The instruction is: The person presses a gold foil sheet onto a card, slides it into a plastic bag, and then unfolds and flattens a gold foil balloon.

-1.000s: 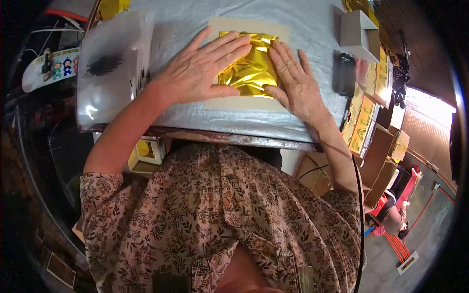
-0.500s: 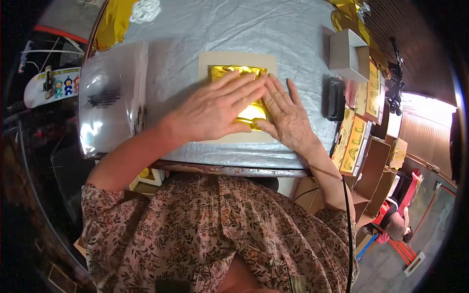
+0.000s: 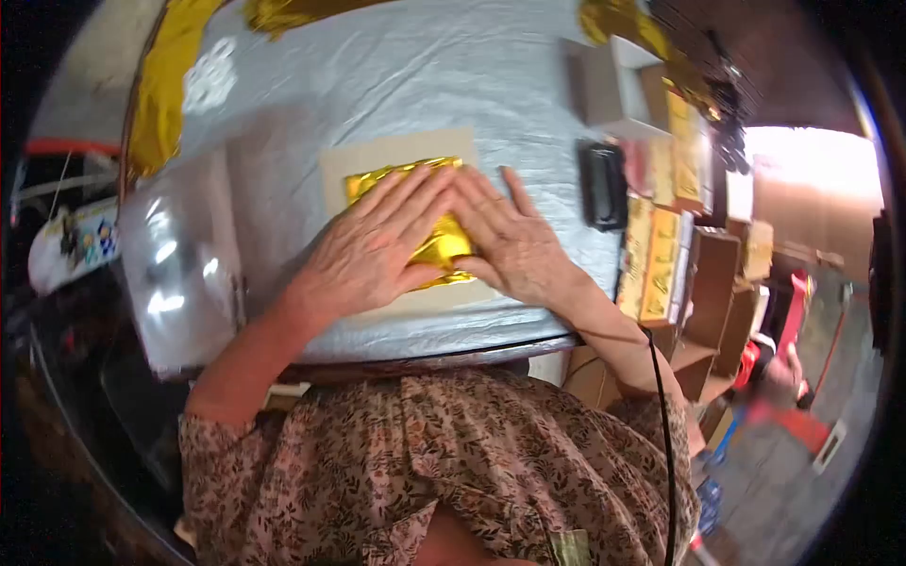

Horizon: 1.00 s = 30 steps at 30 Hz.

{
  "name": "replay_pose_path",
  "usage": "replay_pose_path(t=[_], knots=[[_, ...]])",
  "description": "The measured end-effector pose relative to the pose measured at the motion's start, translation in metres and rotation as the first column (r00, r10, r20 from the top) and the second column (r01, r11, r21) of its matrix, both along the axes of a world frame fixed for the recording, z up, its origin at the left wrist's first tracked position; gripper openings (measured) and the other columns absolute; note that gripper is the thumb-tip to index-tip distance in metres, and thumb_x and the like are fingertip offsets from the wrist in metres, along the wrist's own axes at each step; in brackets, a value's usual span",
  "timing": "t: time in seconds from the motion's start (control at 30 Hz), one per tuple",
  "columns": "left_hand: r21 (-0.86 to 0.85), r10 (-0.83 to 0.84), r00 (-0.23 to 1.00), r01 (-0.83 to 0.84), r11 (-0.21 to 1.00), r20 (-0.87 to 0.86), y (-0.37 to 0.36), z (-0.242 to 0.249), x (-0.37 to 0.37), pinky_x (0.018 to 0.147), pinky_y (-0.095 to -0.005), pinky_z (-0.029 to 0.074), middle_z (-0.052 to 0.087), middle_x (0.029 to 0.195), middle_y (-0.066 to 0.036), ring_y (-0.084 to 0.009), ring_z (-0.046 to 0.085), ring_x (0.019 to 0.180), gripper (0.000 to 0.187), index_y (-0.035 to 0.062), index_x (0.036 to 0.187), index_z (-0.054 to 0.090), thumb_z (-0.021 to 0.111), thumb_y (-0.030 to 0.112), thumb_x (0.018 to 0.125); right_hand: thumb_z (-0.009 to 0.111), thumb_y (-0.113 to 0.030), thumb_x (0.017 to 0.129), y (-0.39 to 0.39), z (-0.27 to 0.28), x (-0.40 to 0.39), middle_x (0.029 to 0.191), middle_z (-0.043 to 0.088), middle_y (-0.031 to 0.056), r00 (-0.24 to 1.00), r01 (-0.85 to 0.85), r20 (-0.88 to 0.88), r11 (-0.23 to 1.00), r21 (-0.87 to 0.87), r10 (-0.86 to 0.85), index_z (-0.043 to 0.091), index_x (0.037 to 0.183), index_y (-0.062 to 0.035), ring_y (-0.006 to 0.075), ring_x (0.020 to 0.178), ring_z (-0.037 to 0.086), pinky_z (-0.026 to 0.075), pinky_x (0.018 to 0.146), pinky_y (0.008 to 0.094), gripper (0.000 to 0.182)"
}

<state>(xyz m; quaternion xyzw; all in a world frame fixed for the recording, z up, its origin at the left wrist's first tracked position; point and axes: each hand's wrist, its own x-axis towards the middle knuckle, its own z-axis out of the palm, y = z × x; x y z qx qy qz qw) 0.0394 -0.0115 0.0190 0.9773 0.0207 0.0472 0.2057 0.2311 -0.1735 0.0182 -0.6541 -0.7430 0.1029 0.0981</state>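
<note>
Foil (image 3: 442,247): flat on card (image 3: 396,152), on the table (image 3: 491,75). Left hand (image 3: 354,259) and right hand (image 3: 524,253) lie over it, fingers extended, thumbs apart, pinching nothing. Light, even pressure would best avoid creasing.

Widest way through for you is the far middle of the silver table cover (image 3: 453,66), between the white bundle (image 3: 209,77) and the open gray box (image 3: 618,90). Gold foil (image 3: 168,94) lines the far-left edge, so it blocks there. On the left, a bare strip runs between the clear plastic (image 3: 184,255) and the beige card (image 3: 335,165); your left forearm (image 3: 255,344) closes its near end. Your left hand (image 3: 363,250) and right hand (image 3: 517,247) meet at the fingers, small gap between thumbs. Right side: room up to the black object (image 3: 602,184), then yellow boxes (image 3: 651,264) wall the edge. Black cable (image 3: 664,424) hangs by your right forearm (image 3: 609,330).
</note>
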Motion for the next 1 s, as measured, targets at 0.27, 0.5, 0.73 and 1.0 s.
replay_pose_path(t=[0.27, 0.5, 0.73, 1.0], knots=[[-0.002, -0.021, 1.000, 0.021, 1.000, -0.013, -0.003, 0.003, 0.001, 0.126, -0.0467, 0.023, 0.032, 0.164, -0.017, -0.0334, 0.029, 0.152, 0.083, 0.0001, 0.155, 0.038, 0.070, 0.042, 0.091, 0.061, -0.016, 0.097, 0.008, 0.109, 0.098, 0.092, 0.078, 0.0113, 0.719, 0.695, -0.401, 0.602, 0.394, -0.567, 0.078, 0.102, -0.0023, 0.0175, 0.078, 0.073, 0.056, 0.075, 0.0340, 0.022], [-0.005, -0.005, 1.000, 0.005, 1.000, 0.010, 0.000, 0.003, 0.002, 0.126, -0.0466, 0.023, 0.033, 0.164, -0.015, -0.0324, 0.030, 0.152, 0.082, 0.0011, 0.154, 0.039, 0.070, 0.043, 0.091, 0.072, -0.026, 0.084, 0.051, 0.064, 0.232, 0.085, 0.074, 0.0202, 0.591, 0.737, 0.182, 0.617, 0.275, -0.786, 0.078, 0.096, -0.0041, 0.0368, 0.079, 0.074, 0.057, 0.074, 0.0410, 0.026], [0.001, 0.033, 0.996, -0.033, 0.999, 0.077, -0.002, -0.012, -0.006, 0.128, -0.0415, 0.020, 0.033, 0.165, -0.012, -0.0274, 0.031, 0.152, 0.080, 0.0044, 0.155, 0.040, 0.060, 0.055, 0.096, 0.074, -0.028, 0.078, 0.065, 0.048, 0.258, 0.089, 0.074, 0.0231, 0.615, 0.739, 0.309, 0.667, 0.095, -0.726, 0.079, 0.096, -0.0041, 0.0374, 0.087, 0.075, 0.058, 0.078, 0.0441, 0.031], [-0.035, 0.019, 0.995, -0.015, 0.999, 0.095, -0.003, -0.019, -0.005, 0.130, -0.0436, 0.015, 0.031, 0.166, -0.008, -0.0244, 0.025, 0.155, 0.080, 0.0118, 0.155, 0.043, 0.058, 0.061, 0.093, 0.071, -0.028, 0.082, 0.065, 0.064, 0.231, 0.079, 0.073, 0.0176, 0.528, 0.821, 0.235, 0.562, 0.104, -0.816, 0.078, 0.098, -0.0036, 0.0271, 0.075, 0.073, 0.055, 0.071, 0.0394, 0.030]])
